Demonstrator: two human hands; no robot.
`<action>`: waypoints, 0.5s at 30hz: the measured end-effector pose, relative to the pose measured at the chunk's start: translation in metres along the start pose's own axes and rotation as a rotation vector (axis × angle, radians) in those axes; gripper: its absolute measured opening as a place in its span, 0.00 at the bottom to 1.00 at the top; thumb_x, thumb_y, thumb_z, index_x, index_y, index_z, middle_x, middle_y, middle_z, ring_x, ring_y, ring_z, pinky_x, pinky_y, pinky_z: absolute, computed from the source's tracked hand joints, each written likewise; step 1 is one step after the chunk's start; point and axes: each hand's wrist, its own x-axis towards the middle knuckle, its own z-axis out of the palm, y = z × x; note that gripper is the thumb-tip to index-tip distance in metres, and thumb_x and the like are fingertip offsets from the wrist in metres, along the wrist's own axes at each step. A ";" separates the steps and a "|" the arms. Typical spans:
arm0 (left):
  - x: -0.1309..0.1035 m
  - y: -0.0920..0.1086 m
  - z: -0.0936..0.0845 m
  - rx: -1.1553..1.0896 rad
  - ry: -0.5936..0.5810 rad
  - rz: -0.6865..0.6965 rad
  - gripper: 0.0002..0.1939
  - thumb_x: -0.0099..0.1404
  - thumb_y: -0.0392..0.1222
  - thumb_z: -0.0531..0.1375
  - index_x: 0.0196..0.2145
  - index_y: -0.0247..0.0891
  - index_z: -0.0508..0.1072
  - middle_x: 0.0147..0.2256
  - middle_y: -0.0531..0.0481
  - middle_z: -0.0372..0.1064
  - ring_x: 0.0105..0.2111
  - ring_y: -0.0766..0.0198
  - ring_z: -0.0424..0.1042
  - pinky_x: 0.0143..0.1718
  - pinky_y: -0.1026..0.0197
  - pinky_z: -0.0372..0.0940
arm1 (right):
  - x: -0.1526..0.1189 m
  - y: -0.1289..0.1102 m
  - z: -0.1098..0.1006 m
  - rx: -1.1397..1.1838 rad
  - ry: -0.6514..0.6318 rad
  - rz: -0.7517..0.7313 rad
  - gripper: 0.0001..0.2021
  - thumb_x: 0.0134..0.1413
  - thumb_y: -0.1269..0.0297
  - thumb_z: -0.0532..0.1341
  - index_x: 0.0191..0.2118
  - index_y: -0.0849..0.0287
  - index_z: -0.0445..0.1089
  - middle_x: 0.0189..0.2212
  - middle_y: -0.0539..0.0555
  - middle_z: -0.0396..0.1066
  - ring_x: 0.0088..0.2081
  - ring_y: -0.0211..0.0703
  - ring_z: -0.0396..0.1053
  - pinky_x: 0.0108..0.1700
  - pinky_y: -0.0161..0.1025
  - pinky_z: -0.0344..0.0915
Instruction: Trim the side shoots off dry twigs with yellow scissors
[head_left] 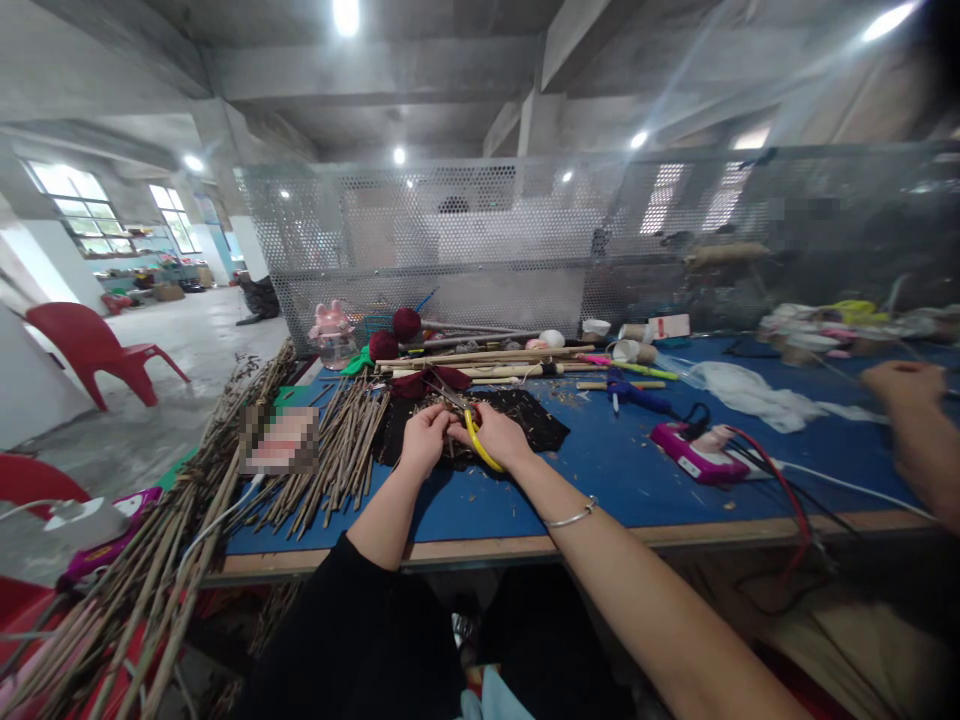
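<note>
At the far left a big pile of thin brown sticks (pixel 225 490) lies fanned over the left end of the blue table (pixel 637 470) and hangs over its near edge; most of them look untouched, so I judge that much work is left. Just right of the pile, the left hand (pixel 424 440) is curled closed on a short twig piece (pixel 450 428), over a dark cloth (pixel 525 415) covered with small chips, so some cutting seems already done. The twig piece is small and partly hidden; its long axis seems to run left to right between the two hands, but I cannot tell which end points where. The right hand (pixel 499 437) touches the left one and grips yellow-handled scissors (pixel 476 440), fingers closed on the handles, blades pointing far-left. Farther right lie a pink glue gun (pixel 694 452) and a white cloth (pixel 750 395). At the right edge another person's hand (pixel 904 385) reaches over the table.
</note>
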 end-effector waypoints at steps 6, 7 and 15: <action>-0.002 0.002 0.001 -0.006 -0.031 -0.004 0.11 0.52 0.44 0.60 0.29 0.32 0.73 0.27 0.49 0.71 0.22 0.71 0.66 0.24 0.68 0.63 | 0.000 0.001 0.000 -0.010 0.005 -0.028 0.28 0.43 0.36 0.53 0.39 0.57 0.63 0.35 0.57 0.71 0.38 0.49 0.70 0.34 0.36 0.58; -0.002 0.002 0.001 -0.003 -0.022 -0.002 0.11 0.52 0.44 0.60 0.30 0.32 0.73 0.28 0.48 0.72 0.22 0.70 0.67 0.25 0.67 0.63 | 0.001 0.001 0.001 -0.013 0.006 -0.024 0.27 0.43 0.36 0.53 0.39 0.57 0.63 0.35 0.57 0.71 0.38 0.49 0.70 0.34 0.36 0.57; -0.003 0.002 0.002 0.038 -0.003 0.000 0.12 0.51 0.41 0.62 0.34 0.33 0.75 0.28 0.47 0.73 0.23 0.68 0.68 0.24 0.67 0.63 | 0.001 0.002 0.003 0.006 0.040 -0.017 0.27 0.43 0.37 0.54 0.39 0.57 0.61 0.35 0.57 0.71 0.38 0.50 0.69 0.34 0.36 0.57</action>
